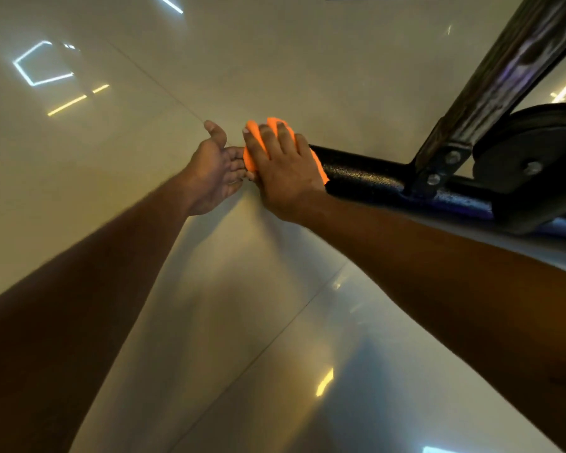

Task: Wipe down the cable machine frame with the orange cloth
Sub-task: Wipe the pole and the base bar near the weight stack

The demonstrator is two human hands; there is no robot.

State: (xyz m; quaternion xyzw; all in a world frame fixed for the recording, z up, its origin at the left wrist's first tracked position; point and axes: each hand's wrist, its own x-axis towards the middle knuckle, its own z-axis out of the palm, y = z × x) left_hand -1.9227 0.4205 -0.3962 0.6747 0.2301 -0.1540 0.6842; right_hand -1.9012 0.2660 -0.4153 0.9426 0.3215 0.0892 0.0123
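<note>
The cable machine's black base bar (366, 176) lies low on the floor and runs rightward from mid-frame. The orange cloth (255, 143) covers the bar's left end. My right hand (283, 168) lies flat on top of the cloth with its fingers spread, pressing it onto the bar. My left hand (214, 171) is just left of the cloth, palm turned up and fingers relaxed; its fingertips touch the cloth's lower edge. Most of the cloth is hidden under my right hand.
A dark angled strut (504, 73) rises from a bolted bracket (438, 168) on the bar. A black pulley wheel (536, 152) sits just right of the bracket. Glossy pale floor tiles (209, 322) with light reflections fill the left and the foreground.
</note>
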